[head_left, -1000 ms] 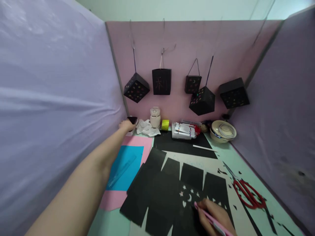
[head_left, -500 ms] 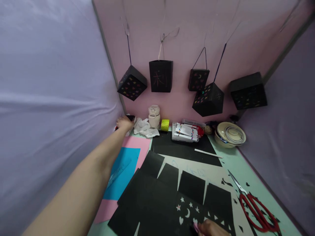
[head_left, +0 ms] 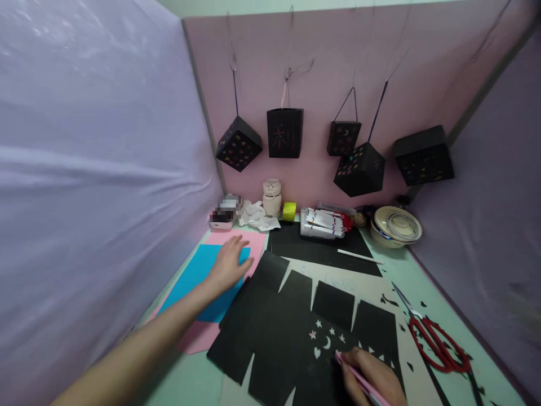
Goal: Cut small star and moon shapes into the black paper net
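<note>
My left hand (head_left: 230, 262) hovers over the blue sheet (head_left: 190, 285) and the pink sheet (head_left: 203, 336) at the left, fingers spread, with nothing in it. Between the fingers of my right hand (head_left: 369, 375) is a slim pink pen-shaped tool (head_left: 357, 376); its tip is at the black card (head_left: 274, 332), and I cannot make out what kind of tip it is. Stars, a crescent and a heart are cut through the card, with small triangles along the right. Slits divide its far edge into flaps. My right hand covers part of the card.
Red-handled scissors (head_left: 439, 347) lie open at the right among black scraps. Behind are a box of markers (head_left: 323, 224), yellow tape (head_left: 289, 211), crumpled tissue (head_left: 257, 217), a lidded white jar (head_left: 271, 198) and a bowl (head_left: 393, 225). Several black paper lanterns (head_left: 285, 134) hang above.
My left hand has come back from the box in the far left corner to above the coloured sheets. My right hand shows more fully, still holding the pink tool. The view has shifted slightly.
</note>
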Available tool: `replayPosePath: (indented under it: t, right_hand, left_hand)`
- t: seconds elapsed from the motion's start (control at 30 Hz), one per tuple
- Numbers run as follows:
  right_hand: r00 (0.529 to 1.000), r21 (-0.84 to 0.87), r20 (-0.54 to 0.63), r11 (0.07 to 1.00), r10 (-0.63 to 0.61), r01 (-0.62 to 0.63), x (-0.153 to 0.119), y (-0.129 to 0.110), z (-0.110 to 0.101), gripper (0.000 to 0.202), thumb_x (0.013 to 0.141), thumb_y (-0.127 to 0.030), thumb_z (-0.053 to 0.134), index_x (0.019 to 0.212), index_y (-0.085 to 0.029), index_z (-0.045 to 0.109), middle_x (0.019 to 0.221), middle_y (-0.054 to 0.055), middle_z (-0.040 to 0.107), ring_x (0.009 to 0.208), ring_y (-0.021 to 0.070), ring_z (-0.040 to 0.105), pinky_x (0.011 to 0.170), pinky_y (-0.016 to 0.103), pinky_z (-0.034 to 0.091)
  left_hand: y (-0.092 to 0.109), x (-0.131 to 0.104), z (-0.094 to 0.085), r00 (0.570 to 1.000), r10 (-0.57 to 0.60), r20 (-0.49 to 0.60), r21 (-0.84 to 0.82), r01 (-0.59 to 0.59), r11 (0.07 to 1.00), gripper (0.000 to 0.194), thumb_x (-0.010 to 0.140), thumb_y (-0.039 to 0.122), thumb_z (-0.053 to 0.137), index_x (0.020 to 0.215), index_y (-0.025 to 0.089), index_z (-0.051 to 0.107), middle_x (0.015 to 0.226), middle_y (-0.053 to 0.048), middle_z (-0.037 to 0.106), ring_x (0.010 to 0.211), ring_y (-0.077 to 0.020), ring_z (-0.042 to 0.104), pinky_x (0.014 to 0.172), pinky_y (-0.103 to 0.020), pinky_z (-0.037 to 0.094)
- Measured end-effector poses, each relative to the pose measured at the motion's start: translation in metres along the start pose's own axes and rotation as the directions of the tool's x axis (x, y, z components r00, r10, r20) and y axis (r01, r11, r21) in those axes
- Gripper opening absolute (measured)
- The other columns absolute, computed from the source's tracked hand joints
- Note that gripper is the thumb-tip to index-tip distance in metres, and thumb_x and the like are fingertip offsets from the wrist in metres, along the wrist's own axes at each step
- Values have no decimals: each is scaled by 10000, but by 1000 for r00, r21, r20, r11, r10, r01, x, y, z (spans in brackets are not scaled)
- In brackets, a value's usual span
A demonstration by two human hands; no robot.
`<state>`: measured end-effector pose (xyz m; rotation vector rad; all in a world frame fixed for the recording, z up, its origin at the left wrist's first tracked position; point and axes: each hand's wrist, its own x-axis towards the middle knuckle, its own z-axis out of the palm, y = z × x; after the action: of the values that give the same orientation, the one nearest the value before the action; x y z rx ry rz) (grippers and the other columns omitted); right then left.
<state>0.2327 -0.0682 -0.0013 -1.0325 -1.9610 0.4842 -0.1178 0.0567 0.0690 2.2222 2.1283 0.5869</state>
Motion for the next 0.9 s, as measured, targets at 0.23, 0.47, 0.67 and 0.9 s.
replayPosePath:
  t: [0.23, 0.47, 0.67, 0.9]
  right_hand:
    - [996, -24, 58, 997, 74, -73, -1, 0, -8, 151, 912, -293, 541, 798, -219, 606, 640, -14, 624, 532, 120, 592, 527, 213, 460]
    - [927, 160, -39, 919, 372, -361, 11, -5, -20, 232, 837, -415, 629, 907, -200, 682, 888, 57, 711, 823, 202, 655, 727, 299, 513]
    - [859, 289, -45, 830, 510, -477, 12, -14, -23, 242, 749, -399, 718, 894, -206, 708, 878, 28, 705, 800, 177, 615, 712, 284, 465]
    - [813, 299, -36, 783, 581, -546, 16, -18, -12, 272, 729, -453, 697, 839, -205, 677, 598, -30, 568, 508, 113, 453, 465, 238, 305]
  left_hand:
    - [90, -97, 2, 897, 400, 186, -145, -378, 914, 432, 841, 406, 618, 1242, 248, 609, 1476, -73, 475, 1395, -261, 387, 1170, -470, 293]
    - [142, -131, 21, 732, 619, 284, -184, -592, 785, 494, 870, 448, 581, 1271, 160, 584, 1454, -122, 493, 1374, -266, 411, 1166, -404, 290]
    - [138, -143, 43, 737, 625, 256, -197, -594, 780, 554, 882, 455, 569, 1315, 111, 549, 1482, -166, 441, 1391, -311, 371, 1150, -438, 289]
    - [131, -149, 47, 751, 624, 215, -139, -609, 781, 503, 891, 451, 562, 1292, 148, 583, 1437, -163, 495, 1350, -340, 419, 1093, -453, 353]
